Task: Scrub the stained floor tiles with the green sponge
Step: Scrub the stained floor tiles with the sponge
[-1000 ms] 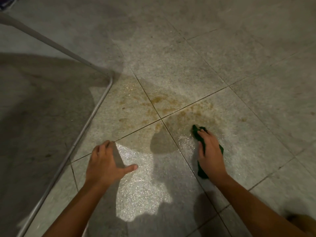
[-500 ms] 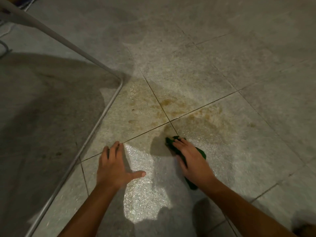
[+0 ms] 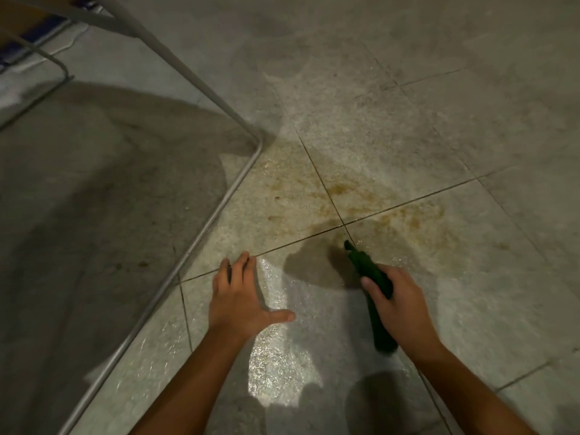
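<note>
My right hand [image 3: 400, 304] grips the dark green sponge [image 3: 365, 266], which is tipped up on its edge on the wet floor, with one end poking out ahead of the fingers and the other behind the wrist. Brown-orange stains [image 3: 340, 191] spread over the pale speckled tiles just beyond the sponge, around a crossing of grout lines [image 3: 344, 226]. My left hand [image 3: 241, 298] lies flat on the tile to the left, fingers spread, thumb pointing right, holding nothing.
A grey metal tube frame [image 3: 219, 202] runs diagonally along the floor at the left and bends upward near the stains. A second bent tube [image 3: 61, 72] stands at the far left. Wet glare [image 3: 279, 362] shines between my forearms.
My right hand swept the sponge left and back toward me, then tipped it from flat under the palm onto its edge. The left hand stayed planted.
</note>
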### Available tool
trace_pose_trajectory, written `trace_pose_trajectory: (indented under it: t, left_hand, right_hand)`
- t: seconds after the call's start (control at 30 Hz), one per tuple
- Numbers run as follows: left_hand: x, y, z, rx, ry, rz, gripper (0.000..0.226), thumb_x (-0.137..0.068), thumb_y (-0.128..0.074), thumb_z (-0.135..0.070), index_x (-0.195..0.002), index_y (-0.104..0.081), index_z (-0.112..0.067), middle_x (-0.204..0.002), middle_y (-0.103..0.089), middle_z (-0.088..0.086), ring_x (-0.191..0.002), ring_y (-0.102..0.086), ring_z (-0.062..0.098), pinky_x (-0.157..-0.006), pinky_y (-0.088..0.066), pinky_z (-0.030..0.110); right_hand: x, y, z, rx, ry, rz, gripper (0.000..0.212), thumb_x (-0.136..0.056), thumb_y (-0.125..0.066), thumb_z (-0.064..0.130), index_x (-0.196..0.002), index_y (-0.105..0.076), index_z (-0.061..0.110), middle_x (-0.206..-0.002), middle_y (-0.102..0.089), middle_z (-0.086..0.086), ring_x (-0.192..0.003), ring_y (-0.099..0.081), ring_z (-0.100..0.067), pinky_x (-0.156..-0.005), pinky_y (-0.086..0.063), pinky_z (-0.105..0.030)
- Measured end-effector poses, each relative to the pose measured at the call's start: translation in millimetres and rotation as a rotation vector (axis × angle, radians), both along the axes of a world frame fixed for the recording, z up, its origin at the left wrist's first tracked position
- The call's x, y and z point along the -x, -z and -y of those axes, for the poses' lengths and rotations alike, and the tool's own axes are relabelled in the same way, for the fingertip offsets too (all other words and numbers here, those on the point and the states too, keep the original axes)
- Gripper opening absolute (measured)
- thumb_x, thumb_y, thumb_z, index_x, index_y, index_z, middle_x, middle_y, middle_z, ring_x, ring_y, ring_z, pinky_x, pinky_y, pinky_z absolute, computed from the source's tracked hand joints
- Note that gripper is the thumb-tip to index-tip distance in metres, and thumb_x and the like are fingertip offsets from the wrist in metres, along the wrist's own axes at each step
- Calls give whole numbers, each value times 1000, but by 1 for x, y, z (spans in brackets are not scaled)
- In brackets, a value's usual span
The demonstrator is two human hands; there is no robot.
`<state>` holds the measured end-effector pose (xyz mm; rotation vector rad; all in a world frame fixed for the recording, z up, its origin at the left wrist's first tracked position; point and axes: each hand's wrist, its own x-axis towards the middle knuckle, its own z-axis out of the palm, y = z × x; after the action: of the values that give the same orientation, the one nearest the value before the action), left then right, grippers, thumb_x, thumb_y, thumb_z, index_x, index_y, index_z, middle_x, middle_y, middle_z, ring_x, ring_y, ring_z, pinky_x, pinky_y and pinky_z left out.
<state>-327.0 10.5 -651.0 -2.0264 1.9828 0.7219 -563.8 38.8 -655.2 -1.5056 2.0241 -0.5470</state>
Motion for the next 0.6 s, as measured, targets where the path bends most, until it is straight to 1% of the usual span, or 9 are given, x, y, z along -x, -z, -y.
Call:
trace_pose_trajectory:
  t: [0.03,0.1,0.17,0.23,0.33,0.4,0.43,0.5,0.6]
  left_hand:
    - [0,0,0,1,3,2,131,-56,-56,-83,-150,7,-17,-157,12,-5,-143,15,28,-117,-10,45]
    - [0,0,0,2,4,4,130,-57,-56,-83,-150,7,-17,-157,13,-5,-143,15,28,-117,-10,45]
    - [0,1,0,0,6,5,130,-57,-56,-83,-150,8,-17,-157,13,-5,-143,16,29,-117,-9,44]
    - [-1,1,0,-2,4,1,130,-57,-55,-83,-150,8,-17,-157,14,-5,-143,17,28,-118,-8,44]
    - [-1,1,-1,2,3,-5,130,-57,-55,-83,-150,8,-16,-157,13,-5,-143,17,28,-118,-7,44]
    - [-1,0,-1,-4,2,-6,130,-58,-55,-83,-150,9,-17,-157,15,-6,-143,18,27,-118,-6,44]
    - [0,0,-1,-6,0,-8,129,-59,-56,-82,-150,9,-17,-157,15,-6,-143,18,27,-117,-6,44]
    - [0,-1,-1,-8,-3,-11,129,-59,-56,-81,-149,9,-17,-157,15,-6,-143,19,26,-117,-7,44]
    - [0,-1,-1,-13,0,-6,129,-59,-56,-81,-149,10,-17,-157,16,-7,-143,19,26,-117,-8,44]
  right_hand:
    - [-3,-5,2,-34,30,135,34,-90,-55,25,-120,-53,10,-96,-54,2,-82,-51,-10,-69,-41,-14]
    - [-8,-15,7,-137,140,501,22,-92,-53,20,-113,-52,14,-92,-58,5,-78,-56,-7,-57,-45,-10]
    - [-8,-20,13,-233,261,791,15,-92,-52,17,-106,-54,12,-97,-63,-3,-84,-59,-12,-61,-47,-14]
    - [-4,-21,18,-305,311,843,12,-91,-52,17,-101,-58,12,-100,-63,-8,-86,-60,-15,-65,-45,-20]
    - [5,-21,21,-299,182,536,14,-91,-54,18,-103,-59,13,-100,-64,-8,-81,-58,-11,-60,-42,-16]
    - [14,-21,20,-213,96,302,18,-92,-53,19,-108,-58,11,-99,-61,-7,-77,-55,-10,-53,-38,-8]
    - [18,-20,19,-166,66,169,22,-93,-53,18,-112,-58,9,-100,-58,-7,-77,-53,-12,-54,-37,-8]
    - [28,-15,18,-95,75,-32,28,-93,-50,13,-118,-56,4,-106,-54,-11,-80,-50,-16,-63,-39,-18]
    - [33,-10,12,-51,174,-76,34,-95,-41,11,-127,-46,3,-116,-50,-16,-85,-49,-19,-69,-41,-28]
